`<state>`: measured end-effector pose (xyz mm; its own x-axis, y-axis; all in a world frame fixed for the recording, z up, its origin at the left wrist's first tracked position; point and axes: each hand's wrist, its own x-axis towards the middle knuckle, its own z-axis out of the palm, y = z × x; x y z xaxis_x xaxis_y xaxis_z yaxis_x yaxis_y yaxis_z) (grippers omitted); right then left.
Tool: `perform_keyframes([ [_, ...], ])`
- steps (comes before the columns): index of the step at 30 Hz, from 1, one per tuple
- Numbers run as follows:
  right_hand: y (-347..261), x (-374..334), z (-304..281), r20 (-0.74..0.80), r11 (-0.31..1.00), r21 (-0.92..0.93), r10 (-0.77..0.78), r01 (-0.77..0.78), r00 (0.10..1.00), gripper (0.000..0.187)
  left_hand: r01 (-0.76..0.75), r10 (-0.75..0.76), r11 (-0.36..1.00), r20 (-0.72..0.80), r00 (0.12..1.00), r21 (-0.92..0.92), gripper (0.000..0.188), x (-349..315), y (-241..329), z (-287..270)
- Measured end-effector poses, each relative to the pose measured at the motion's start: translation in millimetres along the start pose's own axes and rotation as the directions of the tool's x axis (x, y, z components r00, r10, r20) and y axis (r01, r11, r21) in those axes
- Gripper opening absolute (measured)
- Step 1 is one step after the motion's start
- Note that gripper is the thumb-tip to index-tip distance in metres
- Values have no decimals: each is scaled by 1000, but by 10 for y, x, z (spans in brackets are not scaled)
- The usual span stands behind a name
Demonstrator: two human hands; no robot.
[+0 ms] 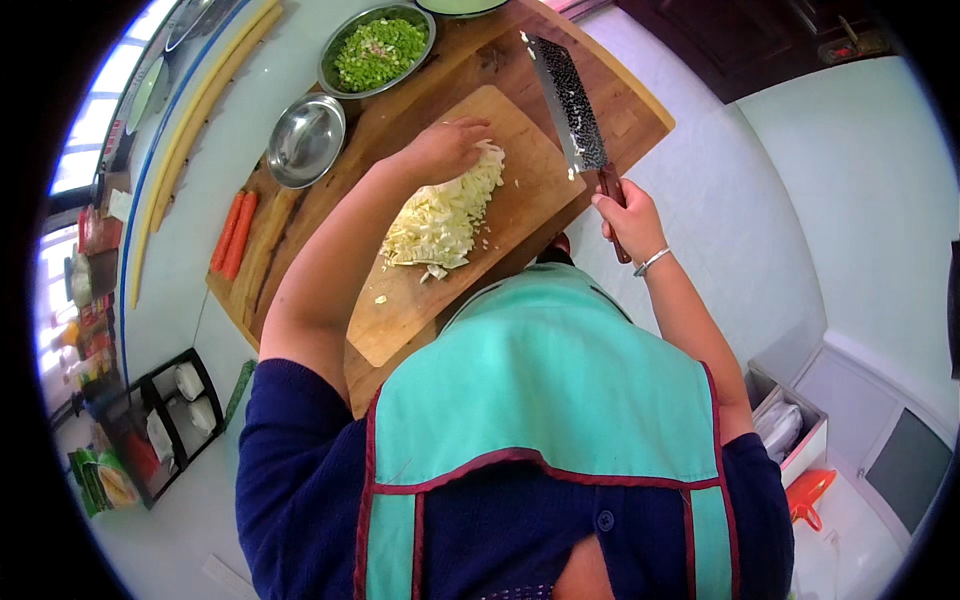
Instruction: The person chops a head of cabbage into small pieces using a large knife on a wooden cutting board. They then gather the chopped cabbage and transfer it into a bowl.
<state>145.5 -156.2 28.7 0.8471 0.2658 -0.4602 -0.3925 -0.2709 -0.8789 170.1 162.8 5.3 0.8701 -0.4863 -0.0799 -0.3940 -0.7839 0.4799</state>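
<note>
A pile of finely chopped pale cabbage (440,225) lies on a wooden cutting board (535,190). My left hand (448,150) rests at the far end of the pile, its fingers stretched out and touching the shreds. In my right hand (632,222) is a cleaver (566,100), gripped by its brown wooden handle. The broad dark-patterned blade points up and away, over the right edge of the board, with bits of cabbage stuck to it. A few loose cabbage scraps are scattered on the board near the pile.
A metal bowl of chopped green vegetable (378,52) stands at the far side of the wooden table (625,125). Nearer is a bare metal bowl (306,142). Two carrots (235,235) lie at the table's left. Part of a green-toned bowl (460,5) shows at the top.
</note>
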Motion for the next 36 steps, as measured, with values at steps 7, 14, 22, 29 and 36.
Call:
perform_keyframes([
  [7, 159, -99, 61, -53, 1000, 8, 27, -27, 998, 17, -22, 7, 998, 251, 968, 59, 60, 122, 42, -36],
  [14, 213, -209, 193, -65, 999, 19, 39, -37, 997, 18, 5, -28, 997, 328, 944, 71, 54, 269, -70, -69],
  [22, 99, -274, 247, -90, 996, -87, -18, 10, 996, 19, 169, -129, 981, 328, 936, -97, 48, 47, -247, -88],
  [29, -43, -233, 139, -30, 821, -443, -415, 360, 909, 27, 426, -273, 733, 345, 898, -530, 50, -152, -360, -95],
  [36, -466, -311, 216, 495, 584, -563, -329, 585, 804, 26, 378, -107, 667, 419, 902, -642, 48, -84, -650, -40],
])
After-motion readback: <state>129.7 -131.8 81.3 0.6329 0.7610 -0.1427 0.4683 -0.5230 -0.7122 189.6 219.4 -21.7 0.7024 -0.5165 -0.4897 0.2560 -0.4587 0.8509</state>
